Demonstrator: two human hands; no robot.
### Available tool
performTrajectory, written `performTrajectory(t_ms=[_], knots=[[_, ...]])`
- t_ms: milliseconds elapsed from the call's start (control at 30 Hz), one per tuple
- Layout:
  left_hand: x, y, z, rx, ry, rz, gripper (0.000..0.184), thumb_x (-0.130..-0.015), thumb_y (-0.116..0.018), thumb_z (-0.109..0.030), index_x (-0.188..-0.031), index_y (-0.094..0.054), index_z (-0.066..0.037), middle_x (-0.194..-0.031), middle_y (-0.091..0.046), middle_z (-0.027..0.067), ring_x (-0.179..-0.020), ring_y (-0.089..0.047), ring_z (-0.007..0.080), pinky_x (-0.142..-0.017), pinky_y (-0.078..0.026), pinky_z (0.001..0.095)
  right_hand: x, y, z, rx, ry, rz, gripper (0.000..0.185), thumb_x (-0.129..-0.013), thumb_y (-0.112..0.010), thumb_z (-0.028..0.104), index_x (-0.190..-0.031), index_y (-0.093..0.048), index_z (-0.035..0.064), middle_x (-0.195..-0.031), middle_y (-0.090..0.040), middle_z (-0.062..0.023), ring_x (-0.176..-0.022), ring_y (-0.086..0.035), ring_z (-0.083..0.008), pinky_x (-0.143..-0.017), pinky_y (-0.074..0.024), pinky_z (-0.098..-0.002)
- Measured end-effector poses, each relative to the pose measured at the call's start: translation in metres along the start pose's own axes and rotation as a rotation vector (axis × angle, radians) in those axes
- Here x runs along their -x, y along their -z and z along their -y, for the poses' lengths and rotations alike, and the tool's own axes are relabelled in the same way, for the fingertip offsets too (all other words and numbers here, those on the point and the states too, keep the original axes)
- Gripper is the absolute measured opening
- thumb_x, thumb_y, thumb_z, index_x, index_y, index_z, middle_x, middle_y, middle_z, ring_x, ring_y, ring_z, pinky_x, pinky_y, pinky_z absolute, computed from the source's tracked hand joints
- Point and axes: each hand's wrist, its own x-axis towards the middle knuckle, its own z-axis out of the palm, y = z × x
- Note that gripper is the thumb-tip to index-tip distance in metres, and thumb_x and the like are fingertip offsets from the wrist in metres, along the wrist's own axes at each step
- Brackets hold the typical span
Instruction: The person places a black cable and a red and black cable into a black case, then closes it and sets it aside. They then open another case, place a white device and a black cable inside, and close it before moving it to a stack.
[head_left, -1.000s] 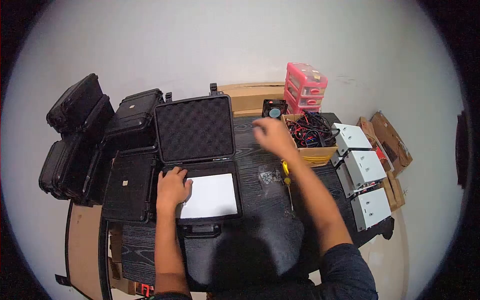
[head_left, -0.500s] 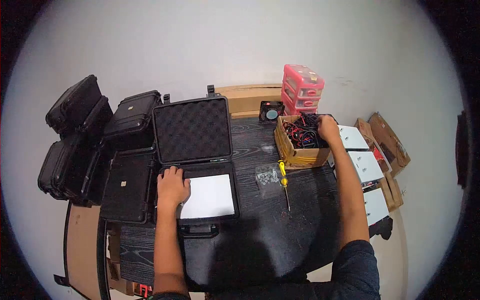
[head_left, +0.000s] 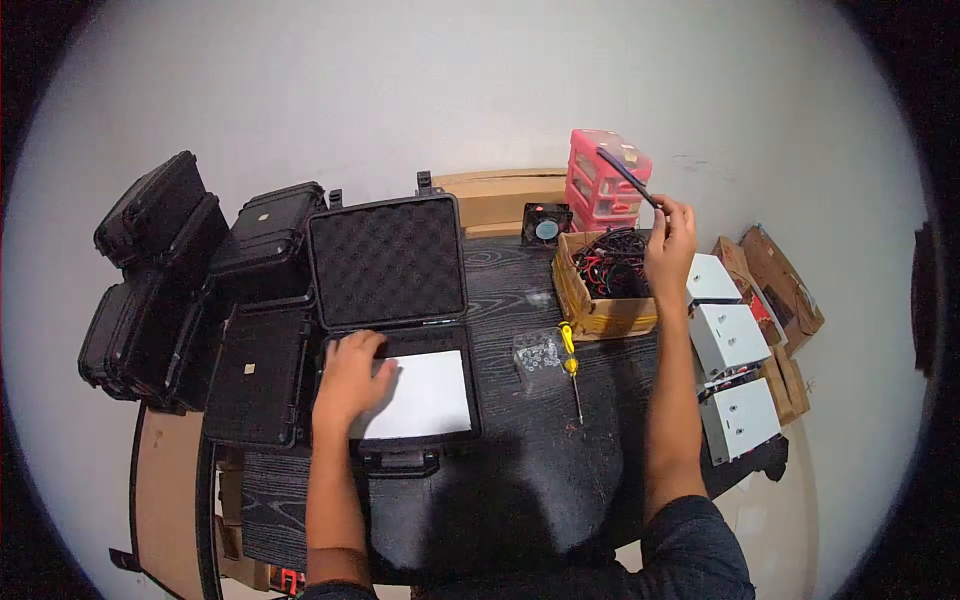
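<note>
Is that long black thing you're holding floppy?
The long black thing is probably quite stiff: held near one end by the right hand, it sticks out straight without drooping. It may be light, because it looks thin.

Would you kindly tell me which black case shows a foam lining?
The open case beneath the left hand; its lid stands raised, while the other cases show no lining.

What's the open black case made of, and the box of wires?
The case looks like dull black plastic, from its moulded rim; the bumpy lid lining seems foam. The box seems dull brown cardboard, by its thin edges; its yellow part might be tape.
</note>
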Motion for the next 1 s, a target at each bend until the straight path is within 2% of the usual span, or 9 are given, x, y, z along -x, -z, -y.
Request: performTrajectory(t_ms=[67, 133, 267, 367, 500, 633, 700, 867, 1000], knots=[[-0.004, 0.004, -0.013, 0.206, -0.129, 0.034, 0.047, -0.093, -0.07, -0.026, -0.13, -0.063, 0.001, -0.136, -0.062, 0.0203, -0.127, -0.057, 0.0394, -0.115, -0.04, 0.0432, 0.012, 0.0, 0.023, -0.02, 0.047, -0.007, 0.024, -0.098, -0.057, -0.003, -0.119, -0.068, 0.002, -0.106, -0.062, -0.0158, -0.094, -0.065, -0.0289, -0.082, -0.0533, -0.037], [-0.003, 0.006, -0.03, 0.394, -0.16, 0.097, 0.05, -0.096, -0.069, -0.028, -0.135, -0.06, 0.002, -0.137, -0.061, 0.0212, -0.13, -0.056, 0.0395, -0.113, -0.042, 0.0431, 0.023, 0.003, 0.051, -0.059, 0.092, 0.012, 0.024, -0.094, -0.061, -0.005, -0.115, -0.071, 0.0033, -0.104, -0.062, -0.0146, -0.092, -0.065, -0.0279, -0.081, -0.053, -0.0358], [-0.005, -0.006, -0.045, 0.781, -0.126, 0.105, 0.065, -0.098, -0.069, -0.021, -0.153, -0.042, -0.001, -0.133, -0.063, 0.0177, -0.126, -0.06, 0.0287, -0.111, -0.043, 0.0392, 0.053, 0.007, 0.091, -0.147, 0.151, 0.155, 0.028, -0.086, -0.068, -0.007, -0.111, -0.073, 0.0048, -0.1, -0.062, -0.0127, -0.091, -0.065, -0.0292, -0.08, -0.0534, -0.037], [-0.005, -0.01, -0.054, 0.833, -0.092, 0.049, 0.069, -0.1, -0.068, -0.018, -0.158, -0.034, -0.002, -0.125, -0.065, 0.0146, -0.115, -0.063, 0.0212, -0.105, -0.047, 0.0374, 0.074, 0.007, 0.109, -0.131, 0.257, 0.298, 0.029, -0.082, -0.072, -0.003, -0.109, -0.074, 0.0074, -0.098, -0.063, -0.0113, -0.091, -0.065, -0.0295, -0.08, -0.0515, -0.0396], [-0.003, -0.015, -0.06, 0.944, -0.033, 0.073, 0.065, -0.103, -0.064, -0.018, -0.159, -0.033, -0.003, -0.118, -0.066, 0.0118, -0.104, -0.064, 0.017, -0.097, -0.051, 0.0347, 0.088, 0.006, 0.132, -0.234, 0.366, 0.432, 0.027, -0.082, -0.079, 0.006, -0.109, -0.075, 0.0086, -0.096, -0.064, -0.0087, -0.088, -0.065, -0.0276, -0.078, -0.0509, -0.0383], [-0.004, -0.023, -0.058, 1.128, -0.013, 0.188, 0.051, -0.109, -0.054, -0.017, -0.156, -0.039, -0.003, -0.107, -0.067, 0.0066, -0.09, -0.064, 0.0121, -0.083, -0.054, 0.0285, 0.096, 0.003, 0.143, -0.346, 0.35, 0.518, 0.026, -0.082, -0.081, 0.003, -0.107, -0.077, 0.0089, -0.096, -0.066, -0.0087, -0.086, -0.067, -0.0261, -0.077, -0.0546, -0.0362], [-0.005, -0.021, -0.052, 1.228, -0.036, 0.379, 0.043, -0.112, -0.049, -0.019, -0.151, -0.045, -0.002, -0.097, -0.067, 0.0043, -0.082, -0.063, 0.0117, -0.077, -0.053, 0.0276, 0.098, 0.0, 0.138, -0.363, 0.295, 0.615, 0.022, -0.086, -0.078, 0.005, -0.108, -0.075, 0.0065, -0.097, -0.067, -0.0106, -0.088, -0.068, -0.0273, -0.078, -0.0546, -0.0365], [-0.001, -0.014, -0.061, 1.409, 0.074, 0.211, 0.028, -0.112, -0.048, -0.023, -0.131, -0.057, -0.003, -0.092, -0.067, 0.0059, -0.076, -0.064, 0.0114, -0.07, -0.052, 0.0265, 0.093, 0.003, 0.131, -0.41, 0.159, 0.746, 0.019, -0.092, -0.073, 0.008, -0.11, -0.072, 0.0024, -0.098, -0.067, -0.0129, -0.09, -0.068, -0.0294, -0.08, -0.0543, -0.0371], [-0.004, -0.006, -0.065, 1.414, 0.117, 0.17, 0.027, -0.111, -0.05, -0.021, -0.132, -0.057, -0.004, -0.093, -0.068, 0.0065, -0.075, -0.066, 0.012, -0.067, -0.051, 0.0257, 0.091, 0.004, 0.129, -0.462, 0.162, 0.848, 0.02, -0.093, -0.072, 0.01, -0.111, -0.07, 0.0012, -0.098, -0.067, -0.0132, -0.091, -0.068, -0.03, -0.081, -0.0541, -0.038]])
